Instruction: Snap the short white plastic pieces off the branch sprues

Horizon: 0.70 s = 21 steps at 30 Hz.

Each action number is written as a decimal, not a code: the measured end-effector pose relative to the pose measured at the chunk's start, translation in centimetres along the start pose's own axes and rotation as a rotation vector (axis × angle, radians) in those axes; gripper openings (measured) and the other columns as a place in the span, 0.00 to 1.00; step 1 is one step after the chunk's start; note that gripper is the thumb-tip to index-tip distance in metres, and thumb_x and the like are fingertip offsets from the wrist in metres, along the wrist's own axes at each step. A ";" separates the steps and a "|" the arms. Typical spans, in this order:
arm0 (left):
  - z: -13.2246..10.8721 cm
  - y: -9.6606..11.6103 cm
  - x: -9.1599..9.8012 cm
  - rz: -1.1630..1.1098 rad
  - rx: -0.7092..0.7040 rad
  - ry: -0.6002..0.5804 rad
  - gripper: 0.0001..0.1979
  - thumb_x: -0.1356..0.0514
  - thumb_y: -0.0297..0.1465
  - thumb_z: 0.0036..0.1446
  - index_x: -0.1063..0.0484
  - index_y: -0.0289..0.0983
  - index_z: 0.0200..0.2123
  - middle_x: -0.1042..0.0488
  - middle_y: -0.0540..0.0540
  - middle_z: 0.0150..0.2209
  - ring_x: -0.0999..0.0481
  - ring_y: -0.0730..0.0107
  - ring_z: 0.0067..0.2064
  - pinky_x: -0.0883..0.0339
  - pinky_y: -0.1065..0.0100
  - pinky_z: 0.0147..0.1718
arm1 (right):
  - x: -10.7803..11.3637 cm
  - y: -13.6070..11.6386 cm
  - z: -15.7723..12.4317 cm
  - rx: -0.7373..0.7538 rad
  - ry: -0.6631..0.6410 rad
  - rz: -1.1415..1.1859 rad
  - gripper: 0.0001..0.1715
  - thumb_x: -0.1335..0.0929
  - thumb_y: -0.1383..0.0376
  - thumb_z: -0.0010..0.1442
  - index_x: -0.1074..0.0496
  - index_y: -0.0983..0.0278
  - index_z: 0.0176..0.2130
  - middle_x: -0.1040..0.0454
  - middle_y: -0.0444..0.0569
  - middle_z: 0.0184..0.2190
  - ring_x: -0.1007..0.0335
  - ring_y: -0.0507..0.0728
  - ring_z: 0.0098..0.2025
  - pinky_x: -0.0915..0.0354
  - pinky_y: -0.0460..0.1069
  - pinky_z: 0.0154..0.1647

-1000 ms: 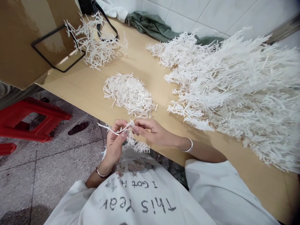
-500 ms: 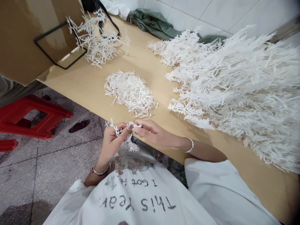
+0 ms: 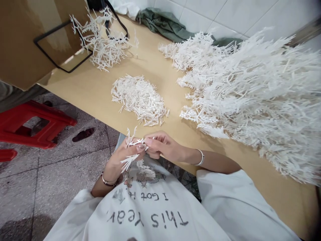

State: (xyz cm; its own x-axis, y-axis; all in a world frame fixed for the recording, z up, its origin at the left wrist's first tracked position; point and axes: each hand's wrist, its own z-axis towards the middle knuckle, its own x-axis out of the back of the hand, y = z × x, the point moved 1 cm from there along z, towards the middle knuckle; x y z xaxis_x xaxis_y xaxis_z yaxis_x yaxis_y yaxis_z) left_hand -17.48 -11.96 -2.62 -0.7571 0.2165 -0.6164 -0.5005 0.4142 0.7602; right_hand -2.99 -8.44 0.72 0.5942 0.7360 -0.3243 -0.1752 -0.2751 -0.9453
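My left hand (image 3: 126, 152) is closed around a bunch of thin white branched sprigs (image 3: 129, 162), whose ends poke out above and below the fingers. My right hand (image 3: 164, 145) pinches the tip of one sprig between thumb and fingertips, close against the left thumb. Both hands are just off the table's front edge, over my lap. Beyond them on the table lies a low heap of short white sticks (image 3: 139, 98). What material the sprigs are made of I cannot tell.
A large pile of white branched sprigs (image 3: 250, 90) covers the table's right side. Sparser branched pieces (image 3: 105, 43) lie at the back left, by a black wire frame (image 3: 54, 65) and a cardboard box (image 3: 22, 40). Dark green cloth (image 3: 165, 25) lies along the wall; a red stool (image 3: 35, 124) stands left.
My left hand has turned and come nearer the right, so the bunch shows more tips below the thumb. Both hands have shifted slightly toward my body. The heap of short sticks looks the same.
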 end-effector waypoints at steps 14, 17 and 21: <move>1.1 0.9 -1.1 -0.164 -0.183 0.205 0.25 0.35 0.40 0.46 0.48 0.37 0.15 0.53 0.58 0.11 0.57 0.83 0.14 0.56 0.75 0.14 | 3.3 -2.5 0.4 0.272 0.240 -0.961 0.19 0.44 0.59 0.67 0.46 0.62 0.25 0.48 0.40 0.20 0.52 0.48 0.21 0.52 0.47 0.24; 1.2 0.5 -1.1 -0.064 -0.328 0.426 0.23 0.35 0.39 0.48 0.46 0.36 0.16 0.50 0.58 0.13 0.54 0.83 0.16 0.56 0.74 0.15 | 5.7 -2.0 1.4 0.219 0.354 -1.623 0.14 0.45 0.64 0.67 0.40 0.64 0.31 0.37 0.49 0.27 0.43 0.53 0.28 0.48 0.49 0.29; 1.4 -0.7 -0.7 0.096 -0.467 0.616 0.22 0.37 0.40 0.51 0.44 0.36 0.17 0.49 0.57 0.16 0.52 0.82 0.18 0.55 0.73 0.17 | 8.2 -1.6 2.2 0.102 0.474 -1.961 0.16 0.47 0.65 0.67 0.36 0.68 0.37 0.33 0.56 0.35 0.38 0.59 0.36 0.43 0.52 0.36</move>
State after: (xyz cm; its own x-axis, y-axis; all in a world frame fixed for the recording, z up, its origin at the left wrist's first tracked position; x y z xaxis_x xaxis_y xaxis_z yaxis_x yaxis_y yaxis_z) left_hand -16.02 -11.16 -2.99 -0.8344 -0.3545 -0.4221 -0.4424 -0.0263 0.8964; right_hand 0.41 -0.65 -0.52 0.1152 -0.2550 0.9600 0.8127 0.5800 0.0565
